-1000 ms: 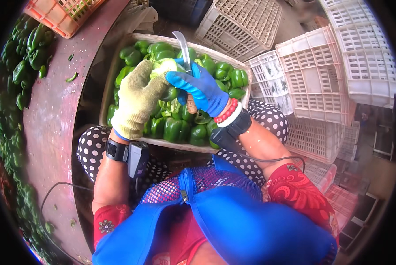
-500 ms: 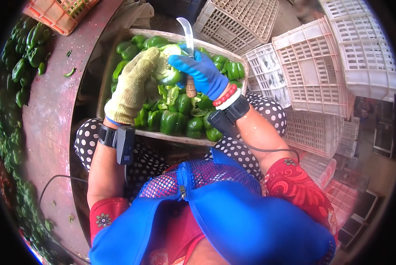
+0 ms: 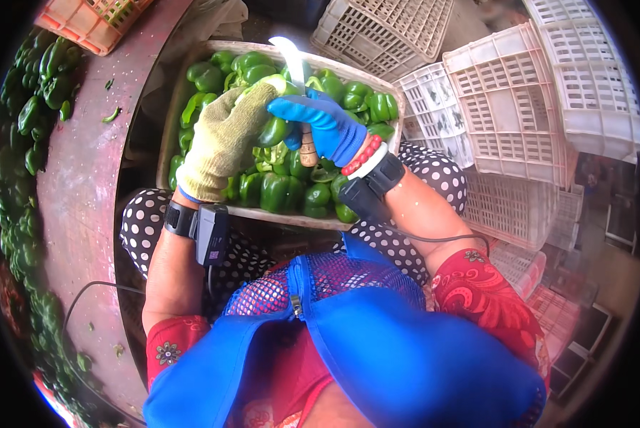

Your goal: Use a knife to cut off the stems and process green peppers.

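"Fingers [image 3: 289, 107]: what are they grasping?"

"The left hand [image 3: 223, 135], in yellow, is clasping a green pepper [image 3: 274, 132]. The right hand [image 3: 330, 125], in blue, is gripping a curved knife [image 3: 295, 68], its blade pointing far and its handle pointing near."

"Where is that pepper sitting?"

"It is hovering between the hands, above a tub [image 3: 284, 217] of other peppers [image 3: 280, 192]; a table [image 3: 77, 178] bearing more is standing to the left."

"How should the hands be working?"

"Steadily, I judge: the left should be supporting the pepper, fingertips curling clear of the blade, and the right should be guiding the knife slowly, never forcing it."
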